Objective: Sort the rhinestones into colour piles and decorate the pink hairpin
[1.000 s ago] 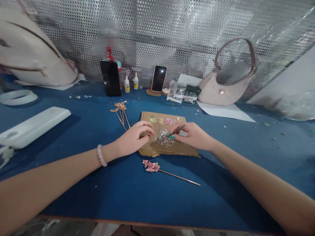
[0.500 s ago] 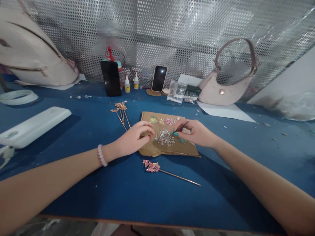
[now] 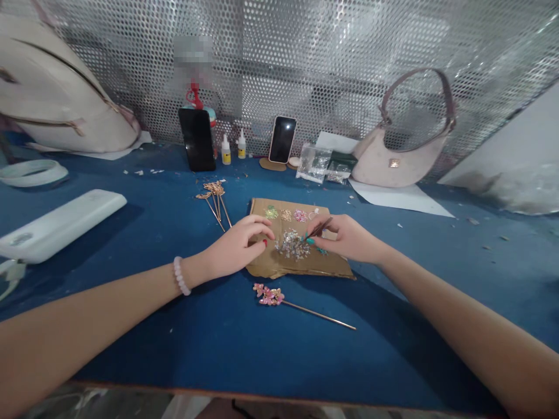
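My right hand (image 3: 349,237) grips a pair of dark tweezers (image 3: 321,227), their tips down at a heap of silvery rhinestones (image 3: 293,245). The heap lies on a piece of brown cardboard (image 3: 266,265). On the other side of it, my left hand (image 3: 238,244) rests at the cardboard's left edge, fingers apart and holding nothing. Small piles of green beads (image 3: 271,212), peach beads (image 3: 286,215) and pink beads (image 3: 300,216) line the far part of the cardboard. Teal pieces (image 3: 322,251) show partly under my right hand. Nearer me lies a hairpin (image 3: 318,314) with pink flowers.
Several gold hairpins (image 3: 216,201) lie left of the cardboard. Behind stand two glue bottles (image 3: 226,152), a black phone (image 3: 196,139), another phone (image 3: 283,139) and plastic packets (image 3: 314,163). A power bank (image 3: 65,224) is at left, a handbag (image 3: 402,157) at right.
My right hand has shifted very slightly left with the tweezers, staying over the rhinestone heap. My left hand has not moved.
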The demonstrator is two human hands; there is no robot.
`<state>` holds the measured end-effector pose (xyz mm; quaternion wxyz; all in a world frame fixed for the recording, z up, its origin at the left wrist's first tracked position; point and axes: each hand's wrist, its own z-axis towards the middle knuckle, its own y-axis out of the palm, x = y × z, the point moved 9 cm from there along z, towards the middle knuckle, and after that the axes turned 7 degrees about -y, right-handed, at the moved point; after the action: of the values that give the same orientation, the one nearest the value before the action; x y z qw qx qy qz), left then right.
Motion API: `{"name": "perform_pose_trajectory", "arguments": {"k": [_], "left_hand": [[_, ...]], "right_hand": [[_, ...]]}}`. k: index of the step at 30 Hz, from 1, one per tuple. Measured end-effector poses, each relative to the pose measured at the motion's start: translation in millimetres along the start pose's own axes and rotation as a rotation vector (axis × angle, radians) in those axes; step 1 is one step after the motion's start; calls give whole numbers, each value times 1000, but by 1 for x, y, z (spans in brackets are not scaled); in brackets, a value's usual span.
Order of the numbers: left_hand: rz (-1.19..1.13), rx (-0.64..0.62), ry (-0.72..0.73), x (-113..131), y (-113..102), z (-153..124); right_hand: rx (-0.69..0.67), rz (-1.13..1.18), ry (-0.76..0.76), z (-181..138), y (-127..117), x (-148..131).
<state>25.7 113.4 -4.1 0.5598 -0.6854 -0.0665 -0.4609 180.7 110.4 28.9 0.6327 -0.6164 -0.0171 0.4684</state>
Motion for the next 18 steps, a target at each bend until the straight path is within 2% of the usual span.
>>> {"name": "perform_pose_trajectory", "arguments": {"k": [7,18], "left_hand": [[-4,5,-2,0,0,0],[1,13,18,2,-1,1]], "right_hand": [[-12,-4,1,-2,0,2],[69,-2,0,1,3,-9]]}}
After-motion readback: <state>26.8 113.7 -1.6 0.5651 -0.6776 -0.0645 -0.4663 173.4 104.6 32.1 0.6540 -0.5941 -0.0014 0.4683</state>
